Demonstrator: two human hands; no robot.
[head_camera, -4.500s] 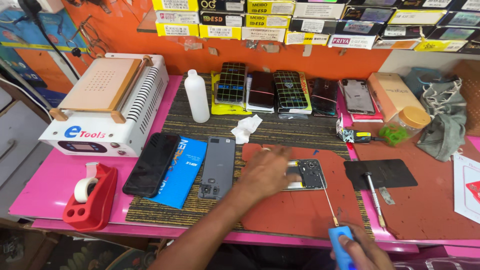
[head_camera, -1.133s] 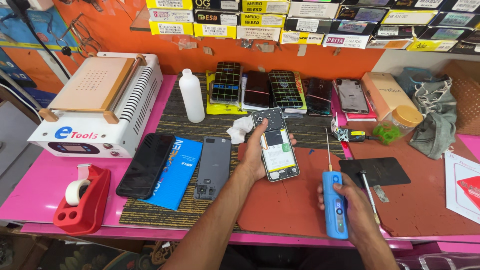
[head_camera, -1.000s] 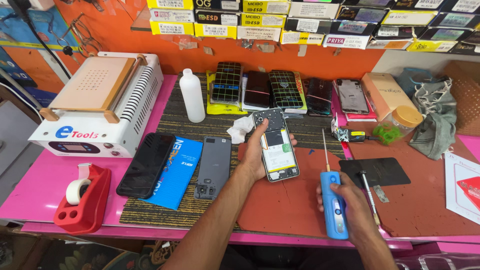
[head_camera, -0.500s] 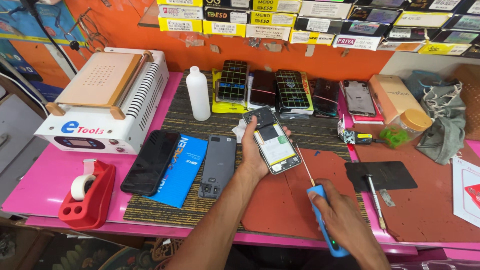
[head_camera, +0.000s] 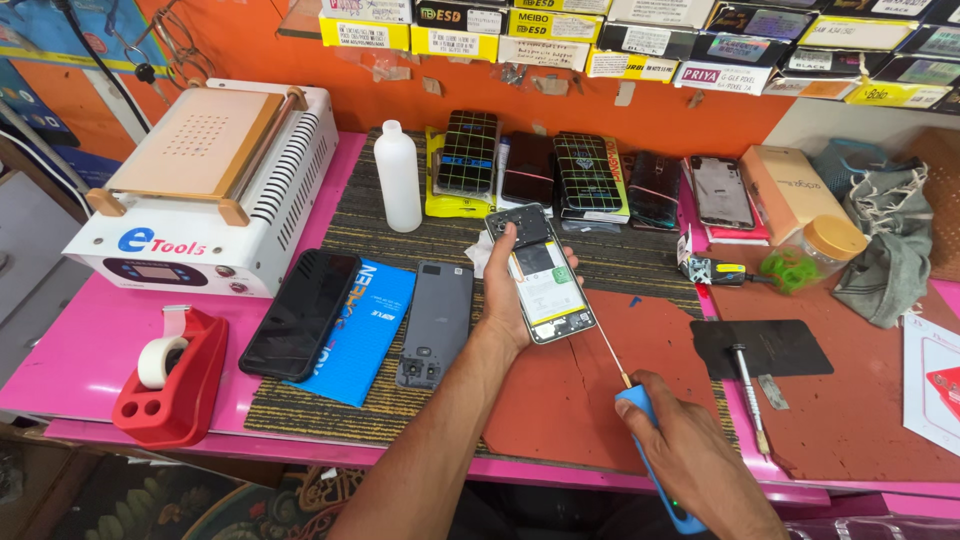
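The left hand (head_camera: 505, 300) is raised palm-up above the tabletop (head_camera: 90, 340), fingers curled round the edges of an opened phone (head_camera: 540, 272) whose back is off, showing a dark board and pale battery. The right hand (head_camera: 690, 450) is closed round a blue electric screwdriver (head_camera: 650, 440), its thin metal bit slanting up to the phone's lower edge. Under them lies a smooth red-brown mat (head_camera: 570, 400) on a coarse, ribbed dark mat (head_camera: 370, 225). A grey back cover (head_camera: 436, 325), a flat blue packet (head_camera: 350, 320) and a glossy black screen panel (head_camera: 300, 312) lie side by side to the left. A white plastic bottle (head_camera: 397, 178) stands behind them. Yellow, white and black label strips (head_camera: 560, 35) line the shelf along the orange wall.
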